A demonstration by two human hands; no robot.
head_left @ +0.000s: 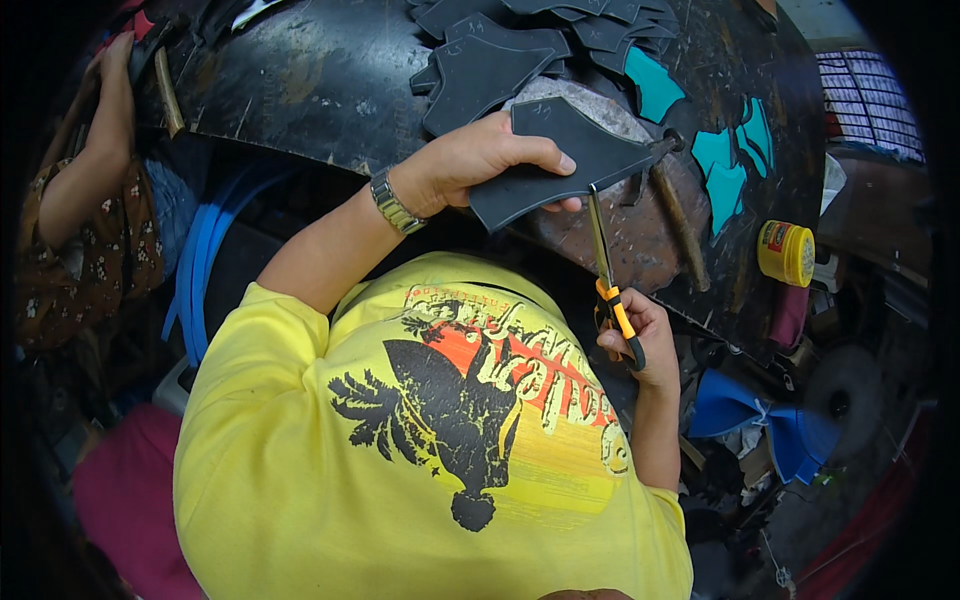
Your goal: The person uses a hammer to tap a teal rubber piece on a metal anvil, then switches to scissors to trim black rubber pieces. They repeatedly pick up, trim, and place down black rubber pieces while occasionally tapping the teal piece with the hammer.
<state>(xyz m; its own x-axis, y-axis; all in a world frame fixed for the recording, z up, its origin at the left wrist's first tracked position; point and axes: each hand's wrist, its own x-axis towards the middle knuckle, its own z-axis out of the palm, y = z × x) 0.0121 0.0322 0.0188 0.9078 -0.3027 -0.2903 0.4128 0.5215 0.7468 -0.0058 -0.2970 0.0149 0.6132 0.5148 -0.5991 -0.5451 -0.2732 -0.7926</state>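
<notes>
My left hand (pixel 470 165), with a metal watch at its wrist, grips a flat black cut-out piece (pixel 570 155) with curved edges, thumb on top and fingers beneath. My right hand (pixel 645 335) is closed round the black and orange handles of a pair of scissors (pixel 602 245). The scissor blades point away from me, and their tips meet the near edge of the black piece. Whether the blades are parted is hard to see. Behind the held piece lies a pale and reddish stone slab (pixel 640 250), with a hammer (pixel 683 225) resting on it by its wooden handle.
Stacked black cut-outs (pixel 490 65) cover the far middle of the dark table (pixel 300 90). Teal pieces (pixel 725 190) and a yellow tub (pixel 786 253) sit on the right. Another person's arm (pixel 100 150) reaches in at far left, near a wooden stick (pixel 168 95). Blue strips (pixel 200 265) hang below the edge.
</notes>
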